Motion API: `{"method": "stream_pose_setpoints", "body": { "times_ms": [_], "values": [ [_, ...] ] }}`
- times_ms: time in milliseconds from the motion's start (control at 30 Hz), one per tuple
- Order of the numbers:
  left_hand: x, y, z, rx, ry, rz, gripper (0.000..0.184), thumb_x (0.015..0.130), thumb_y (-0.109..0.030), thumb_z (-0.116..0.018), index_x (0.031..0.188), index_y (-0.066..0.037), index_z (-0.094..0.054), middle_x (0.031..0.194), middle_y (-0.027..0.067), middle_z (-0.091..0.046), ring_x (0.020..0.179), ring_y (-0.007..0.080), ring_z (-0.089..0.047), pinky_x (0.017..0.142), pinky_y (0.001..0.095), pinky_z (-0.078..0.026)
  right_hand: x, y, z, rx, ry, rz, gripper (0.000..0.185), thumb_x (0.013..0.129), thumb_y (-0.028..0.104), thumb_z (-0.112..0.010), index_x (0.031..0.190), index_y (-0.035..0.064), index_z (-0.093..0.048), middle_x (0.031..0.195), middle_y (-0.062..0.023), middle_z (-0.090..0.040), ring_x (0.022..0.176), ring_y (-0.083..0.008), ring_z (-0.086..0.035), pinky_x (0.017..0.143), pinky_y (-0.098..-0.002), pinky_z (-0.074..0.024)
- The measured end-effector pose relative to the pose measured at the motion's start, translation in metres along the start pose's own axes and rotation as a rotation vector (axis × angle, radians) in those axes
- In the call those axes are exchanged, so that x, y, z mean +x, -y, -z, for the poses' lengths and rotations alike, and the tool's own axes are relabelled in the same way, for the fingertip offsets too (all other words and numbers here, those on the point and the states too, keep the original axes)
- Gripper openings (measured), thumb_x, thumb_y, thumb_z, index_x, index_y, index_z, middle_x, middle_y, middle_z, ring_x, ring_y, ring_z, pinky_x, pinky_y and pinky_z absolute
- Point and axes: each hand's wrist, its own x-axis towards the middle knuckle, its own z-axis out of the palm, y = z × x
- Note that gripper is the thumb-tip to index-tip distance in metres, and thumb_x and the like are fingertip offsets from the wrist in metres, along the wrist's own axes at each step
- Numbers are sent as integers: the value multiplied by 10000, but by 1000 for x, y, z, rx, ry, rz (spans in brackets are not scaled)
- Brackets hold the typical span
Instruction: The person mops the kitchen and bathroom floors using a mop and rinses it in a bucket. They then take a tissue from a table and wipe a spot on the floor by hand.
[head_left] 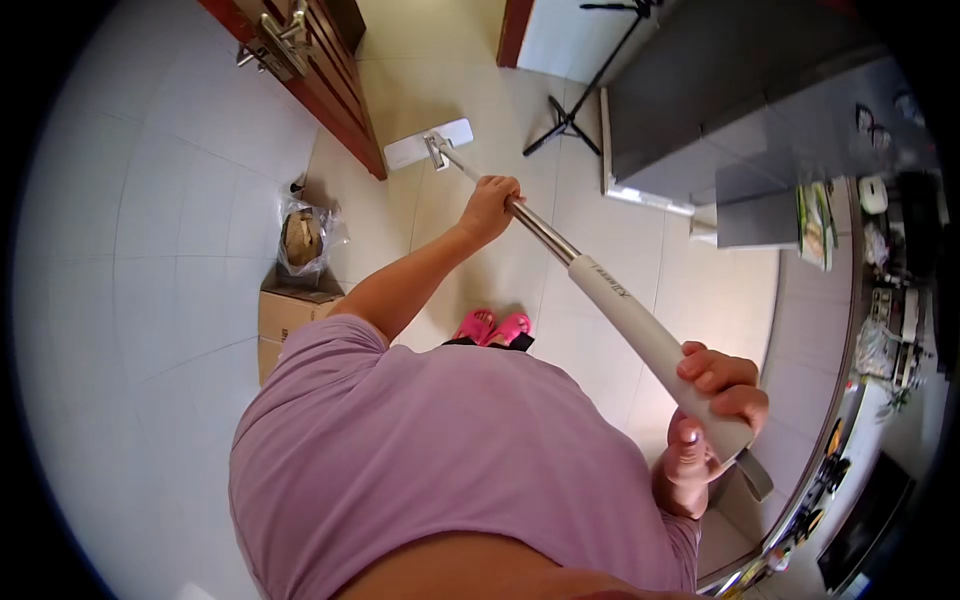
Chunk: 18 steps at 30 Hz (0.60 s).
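Where the long flat mop with pale grey handle (622, 305) is: it slants between the two hands, and its white rectangular head (405, 152) is on the pale tiled floor (590, 235), ahead of the left hand.
Left hand (487, 212): closed around the thin silver pole (545, 233), at its lower part, nearer to the head.
Right hand (735, 400): wrapped around the top end of the handle, fingers over it and thumb on the near side; just behind this hand, a grey strap loop (755, 476) hangs.
Mop handling: I judge that the left hand should guide the direction and the right hand should give a light, even push, so the head lies flat and does not tip.
Wooden door with reddish-brown frame (345, 115): just beside the left end of the head; whether they touch, I cannot tell. A small, slow turn would be safer here.
Black stand with spread legs (565, 122): ahead of the hands, right of the head; wide strokes could catch its legs.
Brown cardboard box (290, 315): to the left of the left hand and nearer the body.
Bright pink sandals (475, 326): between the hands, nearer the body, apart from the head.
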Motion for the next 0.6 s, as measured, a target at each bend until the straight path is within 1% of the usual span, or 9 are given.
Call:
{"method": "stream_pose_setpoints", "body": {
  "times_ms": [33, 67, 100, 167, 300, 333, 467, 533, 600],
  "values": [
    [11, 7, 6, 7, -27, 3, 101, 752, 8, -594, 796, -52, -526, 818, 112, -576, 868, 327, -523, 780, 397, -420, 8, -7, 0, -16, 83, 25, 381, 748, 295, -744, 877, 100, -443, 911, -90, -489, 858, -247, -577, 858, -484, -445],
    [16, 14, 10, 7, 50, 5, 108, 745, 27, -581, 797, -51, -526, 813, 118, -573, 845, 325, -535, 758, 395, -428, 17, -18, 2, 17, 151, 130, 409, 726, 281, -764, 904, 84, -454, 914, -117, -547, 862, -280, -607, 837, -482, -473],
    [26, 21, 16, 14, 120, -2, 120, 739, 45, -567, 798, -50, -526, 808, 123, -571, 822, 322, -546, 736, 393, -436, 29, -22, 2, 29, 171, 147, 409, 726, 281, -764, 904, 84, -454, 914, -117, -547, 862, -280, -607, 837, -482, -473],
    [45, 36, 23, -33, 142, -29, 157, 720, 93, -520, 798, -44, -523, 792, 128, -563, 790, 325, -558, 686, 391, -451, 61, -37, -5, -13, 426, 342, 422, 705, 250, -780, 905, 70, -454, 878, -139, -601, 821, -302, -634, 781, -465, -511],
    [106, 97, 33, -46, 103, -27, 200, 697, 127, -474, 795, -42, -519, 783, 126, -564, 769, 312, -582, 662, 374, -467, 127, -71, -59, 84, 500, 422, 410, 703, 187, -776, 926, 46, -461, 865, -158, -629, 847, -341, -642, 821, -492, -501],
    [122, 121, 35, -121, 99, -34, 117, 720, 8, -576, 796, -65, -525, 785, 126, -555, 771, 335, -556, 671, 400, -448, 143, -80, -73, 96, 522, 429, 404, 709, 163, -770, 940, 39, -463, 860, -164, -628, 844, -345, -641, 827, -508, -493],
    [232, 211, 67, 16, 162, -67, 67, 736, -28, -554, 767, -54, -501, 783, 151, -558, 769, 362, -552, 665, 422, -440, 233, -152, -144, 108, 468, 433, 414, 708, 131, -770, 968, 29, -466, 877, -180, -615, 867, -335, -630, 845, -524, -471],
    [304, 282, 74, 68, 154, -92, 47, 740, -36, -539, 758, -65, -507, 789, 159, -557, 774, 369, -551, 678, 431, -434, 293, -199, -189, 129, 410, 394, 410, 706, 102, -771, 976, 36, -470, 890, -182, -608, 902, -328, -616, 883, -522, -444],
    [368, 331, 89, 90, 202, 90, 11, 747, -65, -526, 743, -75, -522, 791, 174, -561, 785, 372, -552, 682, 416, -430, 347, -248, -229, 144, 377, 374, 396, 700, 74, -769, 967, 40, -478, 891, -177, -607, 911, -326, -611, 898, -515, -435]
  ]
}}
